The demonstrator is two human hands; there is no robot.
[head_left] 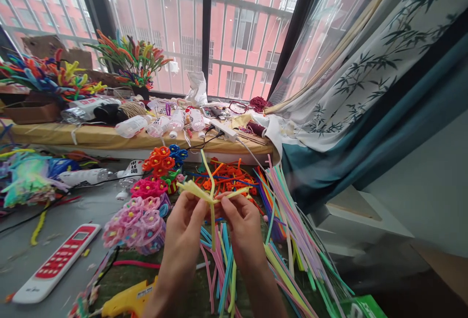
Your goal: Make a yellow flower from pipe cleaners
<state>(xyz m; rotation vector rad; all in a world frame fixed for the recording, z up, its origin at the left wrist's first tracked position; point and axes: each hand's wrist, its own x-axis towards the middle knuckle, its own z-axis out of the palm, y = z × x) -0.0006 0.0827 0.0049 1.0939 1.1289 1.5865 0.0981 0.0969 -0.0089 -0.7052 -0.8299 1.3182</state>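
Yellow pipe cleaners (212, 195) between fingers (198, 215)

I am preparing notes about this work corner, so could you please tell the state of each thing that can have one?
Left hand: pinching yellow stems
Right hand: pinching yellow stems
Yellow stems: crossed, held up
Glue gun: lying down, power unclear
Remote control: face up
Power strip: black plugs inserted
Bottles: lying on their sides
Patterned curtain: drawn aside
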